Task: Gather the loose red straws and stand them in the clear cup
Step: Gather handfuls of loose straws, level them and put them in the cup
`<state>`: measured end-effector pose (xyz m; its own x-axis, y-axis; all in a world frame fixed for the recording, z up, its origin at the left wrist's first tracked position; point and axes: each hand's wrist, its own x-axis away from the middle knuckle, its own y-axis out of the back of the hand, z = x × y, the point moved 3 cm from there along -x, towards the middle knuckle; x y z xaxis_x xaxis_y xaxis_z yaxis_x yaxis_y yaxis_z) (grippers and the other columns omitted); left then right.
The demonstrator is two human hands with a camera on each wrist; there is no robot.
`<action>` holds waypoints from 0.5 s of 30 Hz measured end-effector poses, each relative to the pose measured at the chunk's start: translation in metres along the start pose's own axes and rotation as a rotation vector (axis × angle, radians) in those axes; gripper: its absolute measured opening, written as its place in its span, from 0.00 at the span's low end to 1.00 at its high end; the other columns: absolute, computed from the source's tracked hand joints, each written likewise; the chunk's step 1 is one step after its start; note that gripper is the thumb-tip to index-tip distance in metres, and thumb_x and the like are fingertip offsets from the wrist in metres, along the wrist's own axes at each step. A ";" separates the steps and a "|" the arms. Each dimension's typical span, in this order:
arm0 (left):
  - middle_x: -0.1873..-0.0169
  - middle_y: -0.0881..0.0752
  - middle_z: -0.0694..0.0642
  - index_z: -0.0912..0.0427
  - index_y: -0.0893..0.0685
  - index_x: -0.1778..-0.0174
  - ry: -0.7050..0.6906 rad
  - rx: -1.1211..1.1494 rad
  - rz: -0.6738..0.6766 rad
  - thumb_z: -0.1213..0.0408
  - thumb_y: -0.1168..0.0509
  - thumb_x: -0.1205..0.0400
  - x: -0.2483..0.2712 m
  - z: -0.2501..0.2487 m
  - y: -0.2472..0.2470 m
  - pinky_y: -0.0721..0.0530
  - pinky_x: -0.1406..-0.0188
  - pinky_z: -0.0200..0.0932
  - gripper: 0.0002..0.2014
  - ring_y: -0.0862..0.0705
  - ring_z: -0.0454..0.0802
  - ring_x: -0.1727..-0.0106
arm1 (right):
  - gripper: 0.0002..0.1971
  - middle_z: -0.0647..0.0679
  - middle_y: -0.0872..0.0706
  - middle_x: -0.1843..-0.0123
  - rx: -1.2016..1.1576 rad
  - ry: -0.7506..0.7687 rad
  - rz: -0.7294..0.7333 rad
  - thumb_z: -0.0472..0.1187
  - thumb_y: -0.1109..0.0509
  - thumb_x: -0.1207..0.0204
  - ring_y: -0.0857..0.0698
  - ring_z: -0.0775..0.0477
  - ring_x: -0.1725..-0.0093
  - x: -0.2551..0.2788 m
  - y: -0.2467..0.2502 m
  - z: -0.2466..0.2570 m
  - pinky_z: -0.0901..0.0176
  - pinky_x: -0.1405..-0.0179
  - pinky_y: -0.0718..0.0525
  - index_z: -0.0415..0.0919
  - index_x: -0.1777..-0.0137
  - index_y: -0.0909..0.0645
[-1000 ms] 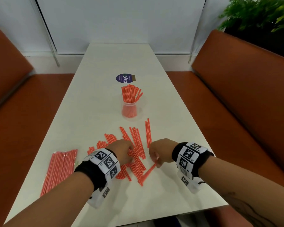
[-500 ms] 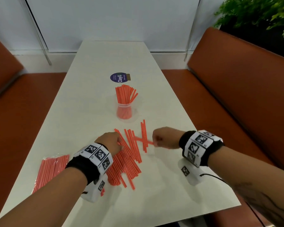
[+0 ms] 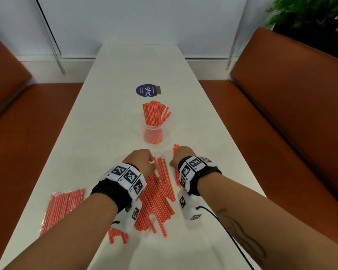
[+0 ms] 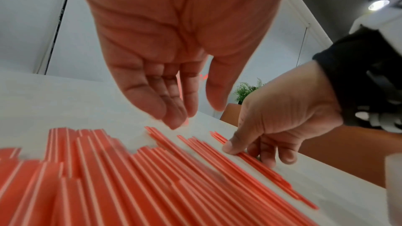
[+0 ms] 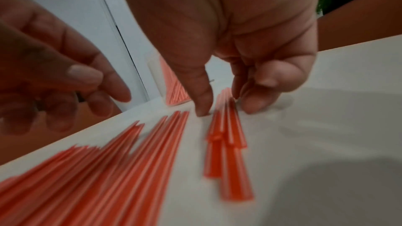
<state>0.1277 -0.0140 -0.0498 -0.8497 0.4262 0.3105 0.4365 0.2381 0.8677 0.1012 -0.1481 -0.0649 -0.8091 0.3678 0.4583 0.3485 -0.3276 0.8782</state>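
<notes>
We've got the table running straight out to 12 o'clock, a bench at 3 and another bench at 9. The cup sits dead ahead mid-table with straws standing in it, and a sticker lies just behind it. Loose straws are spread on the table in front of the cup, between our left hand and right hand. A packet lies at 8 o'clock near the table edge. A plant is up at 1 o'clock behind the bench.
</notes>
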 end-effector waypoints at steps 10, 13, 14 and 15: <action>0.66 0.14 0.57 0.65 0.11 0.56 -0.021 0.179 0.058 0.61 0.39 0.19 -0.002 -0.007 -0.002 0.21 0.61 0.42 0.13 0.16 0.54 0.58 | 0.14 0.42 0.16 0.35 0.139 -0.013 0.045 0.34 0.41 0.18 0.17 0.43 0.35 0.009 -0.012 0.012 0.57 0.39 0.20 0.33 0.36 0.21; 0.64 0.13 0.62 0.67 0.14 0.54 0.040 0.427 0.108 0.62 0.39 0.18 -0.001 -0.010 -0.006 0.15 0.49 0.50 0.12 0.14 0.58 0.58 | 0.12 0.41 0.15 0.40 0.185 0.012 0.116 0.34 0.42 0.18 0.17 0.43 0.35 0.010 -0.011 0.009 0.58 0.41 0.20 0.32 0.41 0.20; 0.60 0.12 0.65 0.65 0.16 0.56 0.064 0.478 0.116 0.62 0.39 0.18 -0.001 -0.011 -0.007 0.15 0.45 0.52 0.11 0.14 0.59 0.56 | 0.10 0.40 0.15 0.45 0.201 0.019 0.147 0.34 0.41 0.18 0.18 0.42 0.34 0.011 -0.009 0.008 0.58 0.38 0.21 0.31 0.45 0.19; 0.59 0.12 0.67 0.64 0.17 0.59 0.068 0.504 0.122 0.62 0.39 0.18 0.000 -0.012 -0.008 0.15 0.45 0.52 0.10 0.14 0.59 0.56 | 0.10 0.39 0.17 0.48 0.251 0.036 0.174 0.35 0.40 0.18 0.19 0.42 0.32 0.013 -0.008 0.006 0.57 0.36 0.22 0.31 0.45 0.19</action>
<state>0.1207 -0.0268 -0.0522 -0.7935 0.4233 0.4372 0.6078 0.5876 0.5342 0.0911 -0.1353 -0.0652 -0.7416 0.2922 0.6038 0.5859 -0.1561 0.7952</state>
